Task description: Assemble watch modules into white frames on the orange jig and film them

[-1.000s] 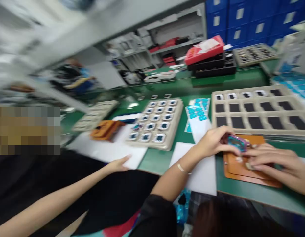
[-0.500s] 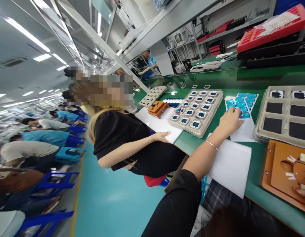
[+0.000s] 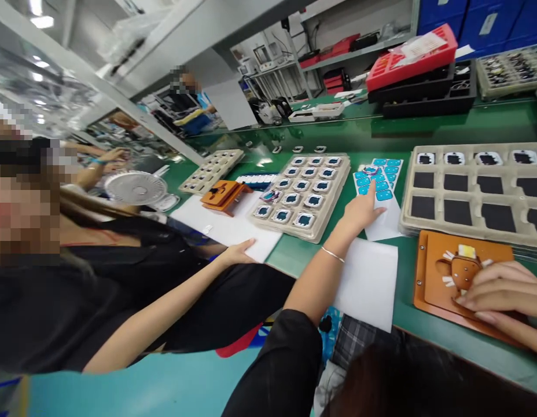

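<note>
My left hand (image 3: 361,209) reaches over the blue sticker sheets (image 3: 385,188), index finger stretched out and thumb apart, with nothing seen in its grasp. A small ring-shaped part (image 3: 371,171) lies on the sheets just beyond the fingertip. At the right, my right hand (image 3: 505,292) has its fingers close together on the lower edge of a brown bear-shaped piece (image 3: 464,271). That piece, with white tabs and a yellow-and-white block, rests on an orange fixture (image 3: 433,289). My fingers hide part of it.
A tray of framed parts (image 3: 315,230) stands left of the sheets, a tray with black pads (image 3: 406,217) right. White foam (image 3: 372,284) lies at the front edge. A co-worker's hand (image 3: 240,253) is near a second orange fixture (image 3: 220,196). Red and black trays (image 3: 411,61) stand behind.
The view has swung right, bringing more of my right hand and the orange fixture into sight. My left index finger is now stretched out, and the ring-shaped part shows beyond it.
</note>
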A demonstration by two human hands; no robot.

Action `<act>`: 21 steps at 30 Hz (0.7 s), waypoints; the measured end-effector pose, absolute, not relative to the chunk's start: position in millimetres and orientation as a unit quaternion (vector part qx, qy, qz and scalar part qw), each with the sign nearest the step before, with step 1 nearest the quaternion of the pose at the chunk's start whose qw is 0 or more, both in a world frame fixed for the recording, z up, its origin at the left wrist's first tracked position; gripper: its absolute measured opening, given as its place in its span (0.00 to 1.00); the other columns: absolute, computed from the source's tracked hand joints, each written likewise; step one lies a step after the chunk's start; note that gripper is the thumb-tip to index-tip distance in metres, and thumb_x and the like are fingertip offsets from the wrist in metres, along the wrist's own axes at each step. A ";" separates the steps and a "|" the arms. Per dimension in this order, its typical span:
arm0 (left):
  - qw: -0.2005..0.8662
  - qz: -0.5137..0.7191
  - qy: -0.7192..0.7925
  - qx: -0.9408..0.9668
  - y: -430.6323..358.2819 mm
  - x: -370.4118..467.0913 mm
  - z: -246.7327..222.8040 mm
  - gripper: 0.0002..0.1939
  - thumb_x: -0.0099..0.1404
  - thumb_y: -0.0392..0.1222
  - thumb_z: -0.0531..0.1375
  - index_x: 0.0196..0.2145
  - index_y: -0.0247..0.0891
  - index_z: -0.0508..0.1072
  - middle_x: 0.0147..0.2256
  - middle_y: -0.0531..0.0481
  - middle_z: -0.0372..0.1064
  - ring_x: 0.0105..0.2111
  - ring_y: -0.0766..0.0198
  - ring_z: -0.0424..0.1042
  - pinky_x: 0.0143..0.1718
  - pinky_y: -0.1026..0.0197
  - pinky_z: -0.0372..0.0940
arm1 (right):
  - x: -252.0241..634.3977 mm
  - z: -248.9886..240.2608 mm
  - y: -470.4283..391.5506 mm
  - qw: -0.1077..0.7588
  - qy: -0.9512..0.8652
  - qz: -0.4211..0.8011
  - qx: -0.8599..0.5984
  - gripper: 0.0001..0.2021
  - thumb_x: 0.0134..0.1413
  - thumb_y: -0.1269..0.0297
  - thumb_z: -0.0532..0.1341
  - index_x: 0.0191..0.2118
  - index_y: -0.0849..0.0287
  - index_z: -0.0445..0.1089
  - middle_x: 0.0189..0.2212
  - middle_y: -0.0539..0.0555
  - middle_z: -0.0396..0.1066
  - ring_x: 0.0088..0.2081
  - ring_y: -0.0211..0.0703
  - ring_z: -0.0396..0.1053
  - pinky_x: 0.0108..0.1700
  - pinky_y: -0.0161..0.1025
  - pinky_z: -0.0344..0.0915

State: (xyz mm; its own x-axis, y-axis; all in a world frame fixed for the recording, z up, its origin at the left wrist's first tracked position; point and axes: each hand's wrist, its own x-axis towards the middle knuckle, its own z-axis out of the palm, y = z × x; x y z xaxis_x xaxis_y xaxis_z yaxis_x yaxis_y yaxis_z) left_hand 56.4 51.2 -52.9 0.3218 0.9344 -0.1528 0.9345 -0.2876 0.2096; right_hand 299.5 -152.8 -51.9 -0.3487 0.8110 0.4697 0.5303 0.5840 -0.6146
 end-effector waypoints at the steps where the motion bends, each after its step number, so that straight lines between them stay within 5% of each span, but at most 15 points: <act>1: 0.131 0.001 0.577 0.806 51.9 55.8 -53.5 0.38 0.70 0.52 0.58 0.69 0.33 0.49 0.50 0.36 0.75 0.52 0.48 0.73 0.46 0.56 0.67 | 299.4 -47.0 -151.9 0.376 -0.806 0.203 -0.410 0.15 0.60 0.67 0.58 0.44 0.36 0.75 0.34 0.55 0.79 0.42 0.58 0.76 0.38 0.56 0.75; 4: 0.130 0.009 0.570 0.811 53.7 54.4 -55.1 0.28 0.70 0.54 0.58 0.60 0.34 0.65 0.49 0.37 0.75 0.52 0.48 0.73 0.47 0.57 0.66 | 304.6 -40.1 -147.1 0.341 -0.834 0.227 -0.370 0.18 0.58 0.72 0.59 0.48 0.38 0.74 0.39 0.53 0.79 0.43 0.55 0.76 0.41 0.52 0.76; 10: 0.119 0.056 0.601 0.788 76.0 58.5 -56.7 0.20 0.74 0.52 0.50 0.49 0.35 0.72 0.49 0.37 0.74 0.53 0.52 0.72 0.51 0.57 0.65 | 311.0 -36.4 -139.2 0.324 -0.865 0.208 -0.323 0.17 0.58 0.74 0.60 0.49 0.44 0.73 0.40 0.52 0.79 0.43 0.50 0.77 0.41 0.46 0.76; 14: 0.131 0.053 0.637 0.758 113.0 68.4 -52.1 0.20 0.73 0.49 0.53 0.55 0.33 0.68 0.52 0.35 0.72 0.56 0.51 0.70 0.54 0.57 0.64 | 308.0 -33.7 -138.6 0.332 -0.857 0.246 -0.309 0.12 0.60 0.71 0.62 0.46 0.47 0.74 0.39 0.52 0.79 0.42 0.47 0.76 0.43 0.46 0.74; 21: 0.234 -0.031 0.648 0.725 156.6 75.8 -34.1 0.46 0.65 0.55 0.63 0.70 0.35 0.46 0.30 0.48 0.79 0.31 0.56 0.79 0.34 0.60 0.71 | 306.4 -35.7 -138.3 0.313 -0.846 0.293 -0.318 0.07 0.64 0.67 0.60 0.43 0.51 0.75 0.40 0.52 0.78 0.44 0.44 0.75 0.49 0.45 0.69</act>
